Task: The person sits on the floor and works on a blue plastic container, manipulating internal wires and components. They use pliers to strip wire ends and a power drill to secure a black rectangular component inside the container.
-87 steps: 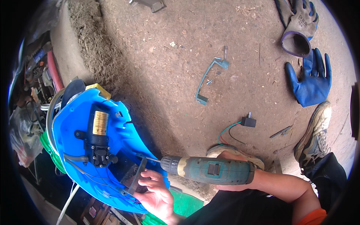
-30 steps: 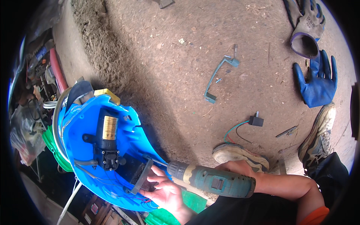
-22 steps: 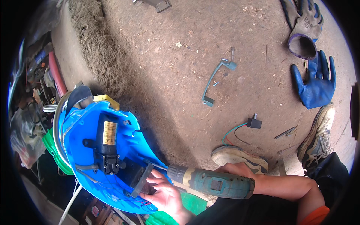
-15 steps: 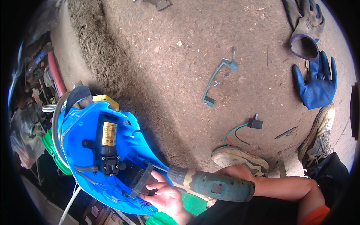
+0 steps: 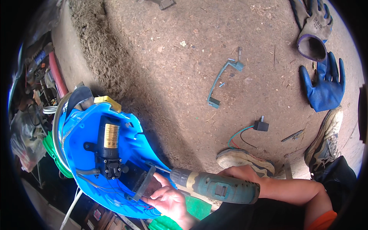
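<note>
the right hand grips a drill, its bit reaching into the blue shell beside a dark bracket pinched by the left hand; likely screw work, calling for a straight, steady push.

A teal drill points its bit at a dark bracket's end, beside a black box in a blue shell.
</note>
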Demonstrator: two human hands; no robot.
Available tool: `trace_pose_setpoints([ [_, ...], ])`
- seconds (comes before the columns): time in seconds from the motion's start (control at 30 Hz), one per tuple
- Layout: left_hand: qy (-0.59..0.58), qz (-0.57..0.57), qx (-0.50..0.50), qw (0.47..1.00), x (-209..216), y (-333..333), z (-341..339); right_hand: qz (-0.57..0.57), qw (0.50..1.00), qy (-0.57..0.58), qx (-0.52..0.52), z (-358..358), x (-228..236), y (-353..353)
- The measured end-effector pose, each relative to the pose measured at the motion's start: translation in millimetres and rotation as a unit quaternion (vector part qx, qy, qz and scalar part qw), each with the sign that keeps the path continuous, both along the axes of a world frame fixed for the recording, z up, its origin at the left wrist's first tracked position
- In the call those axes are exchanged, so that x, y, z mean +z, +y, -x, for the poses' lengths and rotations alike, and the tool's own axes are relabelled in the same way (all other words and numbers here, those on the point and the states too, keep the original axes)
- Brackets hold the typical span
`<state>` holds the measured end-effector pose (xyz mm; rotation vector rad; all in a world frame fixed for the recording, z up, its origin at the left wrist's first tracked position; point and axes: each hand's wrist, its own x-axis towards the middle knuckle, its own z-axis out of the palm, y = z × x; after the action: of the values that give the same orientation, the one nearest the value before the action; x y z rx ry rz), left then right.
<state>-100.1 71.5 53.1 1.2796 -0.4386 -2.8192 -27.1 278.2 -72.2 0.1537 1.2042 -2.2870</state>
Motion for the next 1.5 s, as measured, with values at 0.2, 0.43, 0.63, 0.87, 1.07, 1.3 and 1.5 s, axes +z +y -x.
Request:
trace_pose_setpoints([
  [0.2, -0.017, 0.014, 0.017, 1.0, 1.0, -5.0, -4.0, -0.025, 0.999, 0.016, 0.039, 12.2, -11.4, 9.8],
  [0.43, -0.007, -0.019, 0.002, 1.0, 1.2, -7.5, -0.4, -0.024, 0.997, 0.022, 0.077, 21.3, -7.6, 18.2],
  [0.63, -0.016, -0.021, 0.023, 0.999, 1.9, -0.5, -0.5, -0.018, 0.997, 0.061, -0.031, 9.1, -15.7, 7.0],
  [0.87, -0.017, -0.006, 0.015, 1.0, 0.7, 2.1, -0.1, -0.015, 0.997, 0.065, -0.029, 21.6, -22.4, 13.1],
  [1.07, -0.008, -0.001, -0.004, 1.0, 1.0, -2.4, -1.5, -0.029, 0.996, 0.073, -0.033, 14.7, -23.2, 6.5],
  [1.3, -0.005, -0.011, -0.01, 1.0, 1.2, 2.2, 2.0, -0.035, 0.996, 0.074, -0.029, 13.4, -21.8, 5.7],
  [1.5, -0.003, -0.002, 0.016, 1.0, 0.2, 2.2, 3.3, -0.035, 0.995, 0.085, -0.046, 13.9, -21.8, 4.3],
])
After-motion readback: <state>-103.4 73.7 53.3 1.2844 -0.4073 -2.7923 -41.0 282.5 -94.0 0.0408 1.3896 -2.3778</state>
